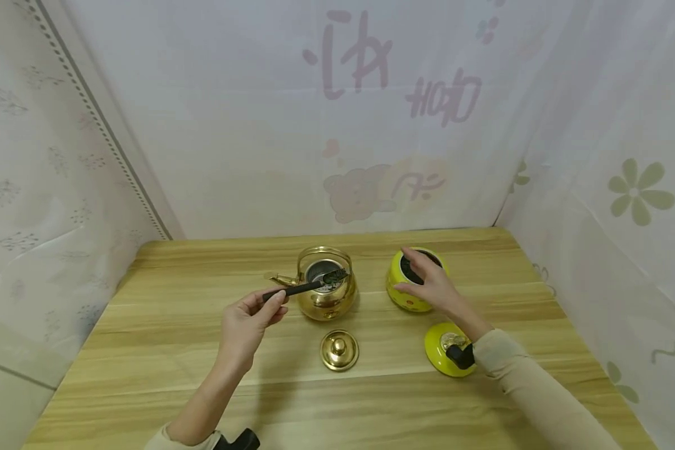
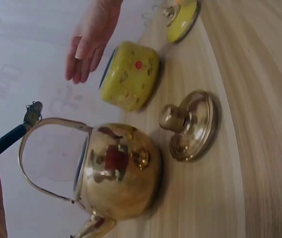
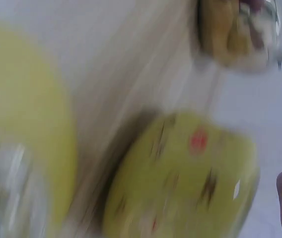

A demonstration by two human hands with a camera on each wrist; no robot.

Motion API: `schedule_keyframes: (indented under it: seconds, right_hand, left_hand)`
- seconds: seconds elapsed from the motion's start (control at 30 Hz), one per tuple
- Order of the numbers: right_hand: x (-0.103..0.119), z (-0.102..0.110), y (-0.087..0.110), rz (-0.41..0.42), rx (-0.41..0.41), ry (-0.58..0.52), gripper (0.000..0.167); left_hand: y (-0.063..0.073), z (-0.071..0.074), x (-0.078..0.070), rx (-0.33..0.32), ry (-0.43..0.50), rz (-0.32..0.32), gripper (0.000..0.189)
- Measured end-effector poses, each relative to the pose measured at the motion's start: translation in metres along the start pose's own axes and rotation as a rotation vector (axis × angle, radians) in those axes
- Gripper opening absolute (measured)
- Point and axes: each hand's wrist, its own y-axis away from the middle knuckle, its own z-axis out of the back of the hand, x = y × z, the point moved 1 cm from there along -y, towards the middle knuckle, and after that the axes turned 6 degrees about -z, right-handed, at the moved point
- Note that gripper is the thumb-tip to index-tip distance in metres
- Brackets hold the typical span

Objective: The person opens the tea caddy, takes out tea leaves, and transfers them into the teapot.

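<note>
In the head view, the left hand [image 1: 244,328] is hanging at 8 o'clock of the golden kettle [image 1: 325,307], its thumb and fingers clamping a black-handled scoop [image 1: 295,290]. The scoop's end is bearing dark flakes above the uncovered kettle. At the kettle's 3 o'clock a yellow jar [image 1: 403,297] is standing; the right hand [image 1: 435,289] is hovering by its mouth, thumb and fingers standing apart. On the worktop [image 1: 174,350], a golden lid [image 1: 339,350] is lying at the kettle's 6 o'clock, and a yellow lid [image 1: 437,356] is lying at the jar's 5 o'clock.
</note>
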Motion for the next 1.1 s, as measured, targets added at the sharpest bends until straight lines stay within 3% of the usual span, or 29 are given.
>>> schedule_keyframes:
  seconds: [0.2,0.4,0.73,0.87,1.1]
  right_hand:
    - [0.006,-0.036,-0.015,0.013,0.104,-0.022,0.081]
    - [0.002,-0.062,-0.028,-0.052,0.193,-0.128,0.085]
    - [0.000,-0.087,-0.044,-0.020,0.196,-0.085,0.085]
    - [0.002,-0.092,-0.047,-0.033,0.199,-0.125,0.083]
    - [0.006,-0.096,-0.048,-0.029,0.204,-0.175,0.081]
  left_hand:
    - [-0.004,0.008,0.000,-0.001,-0.061,0.001,0.031]
    - [-0.013,0.011,0.002,0.006,-0.102,-0.008,0.032]
    - [-0.029,0.007,0.014,-0.011,-0.148,-0.027,0.028]
    - [-0.033,0.001,0.017,-0.015,-0.194,-0.086,0.025]
    - [-0.037,-0.005,0.021,-0.013,-0.367,-0.277,0.021]
